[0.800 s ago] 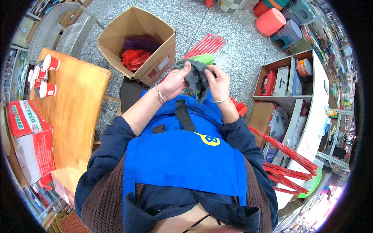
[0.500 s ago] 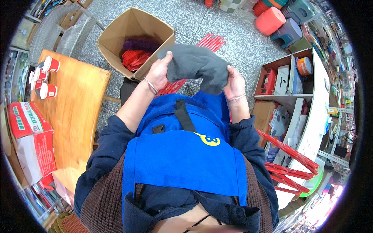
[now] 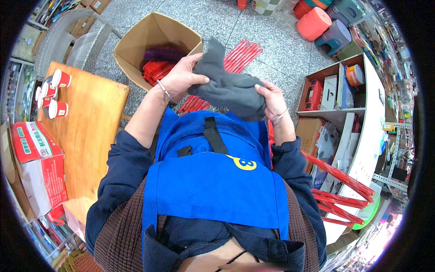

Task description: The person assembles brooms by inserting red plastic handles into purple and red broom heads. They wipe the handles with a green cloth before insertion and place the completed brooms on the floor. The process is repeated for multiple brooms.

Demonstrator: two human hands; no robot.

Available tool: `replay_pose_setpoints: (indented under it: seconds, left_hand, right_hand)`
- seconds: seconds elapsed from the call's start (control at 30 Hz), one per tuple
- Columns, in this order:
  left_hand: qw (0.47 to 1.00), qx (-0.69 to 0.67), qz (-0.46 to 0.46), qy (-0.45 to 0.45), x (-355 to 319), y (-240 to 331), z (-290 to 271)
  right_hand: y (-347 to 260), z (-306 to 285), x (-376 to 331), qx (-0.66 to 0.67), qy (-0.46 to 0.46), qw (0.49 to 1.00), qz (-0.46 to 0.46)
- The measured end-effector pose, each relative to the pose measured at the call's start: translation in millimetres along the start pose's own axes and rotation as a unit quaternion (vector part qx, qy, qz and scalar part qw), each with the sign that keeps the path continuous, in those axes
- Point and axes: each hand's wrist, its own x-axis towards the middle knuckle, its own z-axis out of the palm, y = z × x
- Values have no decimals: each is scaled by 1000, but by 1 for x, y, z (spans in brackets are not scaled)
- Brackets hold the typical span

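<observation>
Now better to keep left hand [image 3: 181,77] and right hand [image 3: 271,97] gripping grey cloth [image 3: 229,86] firmly, pulling edges evenly.

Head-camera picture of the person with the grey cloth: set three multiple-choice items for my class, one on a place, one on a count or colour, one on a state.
1. Where is the open cardboard box?
A. on the wooden table
B. on the floor in front of the person
C. on the white shelf

2. How many red paper cups stand on the wooden table?
A. one
B. four
C. nine

3. How is the grey cloth held?
A. by both hands, bunched
B. by one hand, hanging flat
C. lying loose on the floor

Answers:
1 B, it stands on the speckled floor beyond the hands.
2 B, four cups are clustered at the table's far corner.
3 A, the left hand and right hand each grip the crumpled cloth.
</observation>
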Motion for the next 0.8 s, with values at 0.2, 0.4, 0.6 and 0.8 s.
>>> replay_pose_setpoints:
  seconds: [0.2,0.4,0.6,0.8]
  left_hand:
    - [941,255,192,108,0,10,-10]
    - [866,325,353,140,-21,17,-11]
    - [898,350,265,40,-26,7,-14]
    - [963,155,222,-7,-9,6,6]
  right_hand:
    - [-18,-5,-4,-148,35,954,-260]
    - [-32,-1,-16,-129,53,952,-272]
    - [-36,6,-3,-73,15,953,-293]
    - [-44,38,-8,-198,-88,943,-253]
